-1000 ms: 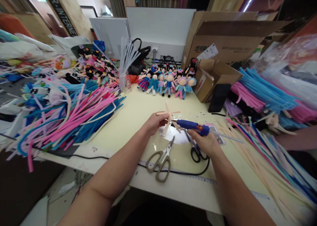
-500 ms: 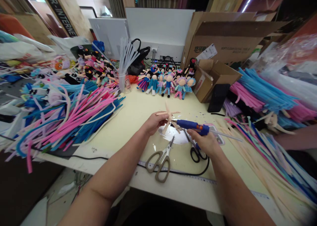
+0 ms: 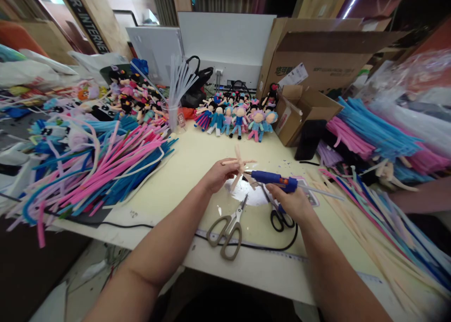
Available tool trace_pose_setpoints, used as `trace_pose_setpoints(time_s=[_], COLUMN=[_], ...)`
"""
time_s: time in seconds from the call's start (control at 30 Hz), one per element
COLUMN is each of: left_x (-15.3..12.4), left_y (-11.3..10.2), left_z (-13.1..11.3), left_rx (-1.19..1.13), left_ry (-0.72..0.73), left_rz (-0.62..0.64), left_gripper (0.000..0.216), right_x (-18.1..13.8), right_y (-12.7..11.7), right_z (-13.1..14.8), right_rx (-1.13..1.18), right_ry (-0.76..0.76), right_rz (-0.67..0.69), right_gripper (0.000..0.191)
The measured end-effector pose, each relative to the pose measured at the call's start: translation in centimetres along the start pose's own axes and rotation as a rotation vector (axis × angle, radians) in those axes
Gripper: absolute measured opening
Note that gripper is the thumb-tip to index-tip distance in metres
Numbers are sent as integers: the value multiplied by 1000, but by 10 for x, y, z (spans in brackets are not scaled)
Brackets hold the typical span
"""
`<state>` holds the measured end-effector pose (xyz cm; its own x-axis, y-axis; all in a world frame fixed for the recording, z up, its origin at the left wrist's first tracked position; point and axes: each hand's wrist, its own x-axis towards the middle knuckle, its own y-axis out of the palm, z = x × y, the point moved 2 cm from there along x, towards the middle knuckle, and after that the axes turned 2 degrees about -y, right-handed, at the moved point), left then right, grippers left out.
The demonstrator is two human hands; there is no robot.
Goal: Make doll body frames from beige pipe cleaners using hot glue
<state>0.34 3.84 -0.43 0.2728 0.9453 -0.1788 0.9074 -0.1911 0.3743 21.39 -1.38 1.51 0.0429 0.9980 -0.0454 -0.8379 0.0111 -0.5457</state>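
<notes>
My left hand is closed on a beige pipe-cleaner figure whose several limbs stick out like a star. My right hand grips a blue hot glue gun, its nozzle pointing left at the figure's middle. A clear glue stick juts from the gun's back end. Whether the nozzle touches the figure I cannot tell. Below the hands lie scissors with grey-brown handles, blades slightly apart. Black-handled scissors rest under the right hand, partly hidden. A shiny white patch shows beneath the figure.
Left on the table is a heap of coloured pipe cleaners. Small finished dolls stand at the back, near a cup of glue sticks. Cardboard boxes and a black phone are back right. A black cable crosses the front.
</notes>
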Motion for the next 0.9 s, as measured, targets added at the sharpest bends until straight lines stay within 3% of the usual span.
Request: trace_pose_setpoints(time_s=[0.3, 0.43, 0.57, 0.73, 0.9], left_x=[-2, 0, 2, 2, -1], left_y=[2, -4, -9, -6, -1], left_z=[-3, -6, -6, -3, -1], left_rx=[49, 65, 7, -46, -78], left_ry=[20, 67, 70, 40, 29], left_rz=[29, -41, -99, -63, -32], left_gripper=[31, 28, 25, 24, 24], right_x=[-2, 4, 12, 12, -1], right_y=[-1, -5, -12, -14, -14], right_z=[5, -5, -19, -16, -12], right_rx=[-65, -26, 92, 356, 463], right_ry=[-9, -75, -29, 2, -11], right_rz=[-29, -82, -148, -24, 84], right_gripper=[33, 36, 43, 43, 42])
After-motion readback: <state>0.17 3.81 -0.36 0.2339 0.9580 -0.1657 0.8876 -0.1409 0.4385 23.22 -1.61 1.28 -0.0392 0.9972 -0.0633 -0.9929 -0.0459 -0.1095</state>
